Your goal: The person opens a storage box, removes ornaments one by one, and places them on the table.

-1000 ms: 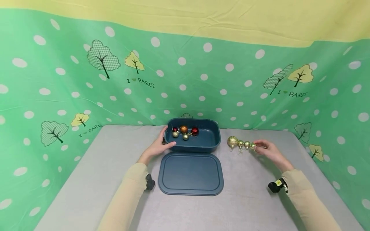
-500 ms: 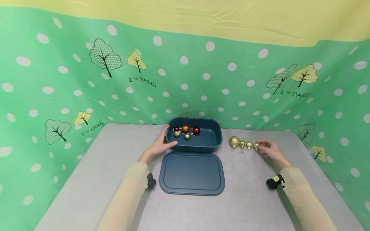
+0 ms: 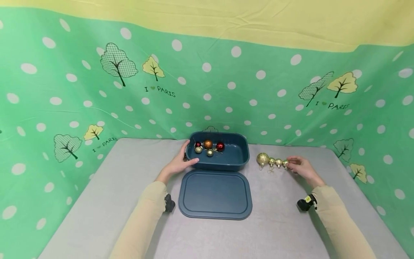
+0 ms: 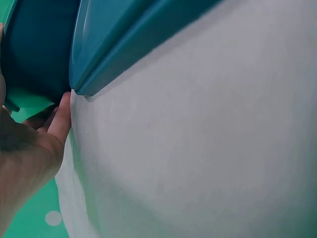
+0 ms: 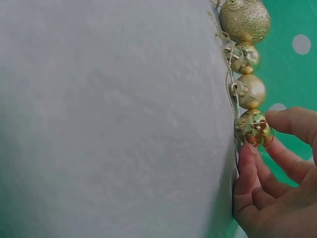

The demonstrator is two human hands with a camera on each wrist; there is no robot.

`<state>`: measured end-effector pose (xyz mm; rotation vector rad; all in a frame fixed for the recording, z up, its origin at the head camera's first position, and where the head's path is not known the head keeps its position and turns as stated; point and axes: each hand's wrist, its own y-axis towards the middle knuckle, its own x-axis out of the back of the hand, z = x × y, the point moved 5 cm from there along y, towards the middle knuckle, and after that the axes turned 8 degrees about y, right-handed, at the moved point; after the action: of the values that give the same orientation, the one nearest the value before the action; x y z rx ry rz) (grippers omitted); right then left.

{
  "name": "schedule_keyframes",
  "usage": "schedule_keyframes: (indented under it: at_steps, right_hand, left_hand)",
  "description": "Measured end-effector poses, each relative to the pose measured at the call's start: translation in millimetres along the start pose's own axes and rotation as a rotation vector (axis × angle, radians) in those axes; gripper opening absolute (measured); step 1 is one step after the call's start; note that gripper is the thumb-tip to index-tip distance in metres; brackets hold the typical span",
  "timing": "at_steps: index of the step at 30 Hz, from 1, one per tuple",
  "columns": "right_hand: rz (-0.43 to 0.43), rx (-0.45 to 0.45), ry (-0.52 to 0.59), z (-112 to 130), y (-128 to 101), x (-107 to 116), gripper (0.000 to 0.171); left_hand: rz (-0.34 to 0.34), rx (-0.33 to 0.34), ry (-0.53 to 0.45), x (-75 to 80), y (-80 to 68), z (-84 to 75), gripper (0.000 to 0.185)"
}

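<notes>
A green backdrop (image 3: 64, 90) printed with white dots and trees is hanging behind and to both sides of a grey surface (image 3: 97, 216), which is carrying everything else. Near the middle of that surface a flat blue lid (image 3: 215, 194) is lying just in front of a deep blue tub (image 3: 237, 158), the two looking close together or touching at the tub's near wall. The tub is holding five small baubles bunched toward its left end: an orange one (image 3: 208, 144), a red one (image 3: 220, 146), a darker red one (image 3: 198, 144) and two pale gold ones (image 3: 210, 153). The left hand (image 3: 179, 163) is resting against the tub's left end, fingers fairly straight along the wall and the thumb reaching along its near side; the left wrist view is showing fingers pressed to the tub's outside. To the right of the tub, well apart from it, a row of four gold baubles is lying on the surface, with a large glittery one (image 3: 262, 158) at the left end. The right hand (image 3: 300, 168) is pinching the rightmost shiny gold bauble (image 5: 253, 128) between thumb and fingertips, the ball sitting on the surface just beside its neighbour (image 5: 250, 91)
</notes>
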<state>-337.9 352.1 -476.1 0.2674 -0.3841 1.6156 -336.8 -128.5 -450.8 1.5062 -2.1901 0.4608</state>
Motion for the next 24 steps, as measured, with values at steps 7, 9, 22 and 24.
schedule_keyframes:
  at_steps: [7, 9, 22, 24]
  right_hand:
    - [-0.043, 0.007, 0.075, -5, -5, 12, 0.051]
    - [-0.065, 0.005, 0.089, -5, -7, 16, 0.055]
    - [-0.13, 0.06, 0.028, 16, -20, 12, 0.065]
    - [-0.131, 0.073, 0.025, 19, -20, 8, 0.063]
  left_hand:
    - [-0.039, 0.004, 0.043, -4.9, 11.7, 25.3, 0.094]
    - [-0.049, 0.008, 0.052, -4.5, 12.1, 27.2, 0.093]
    - [-0.047, 0.01, 0.038, 2.2, 15.4, 31.4, 0.096]
    - [-0.041, -0.006, 0.034, 2.7, 15.4, 28.9, 0.098]
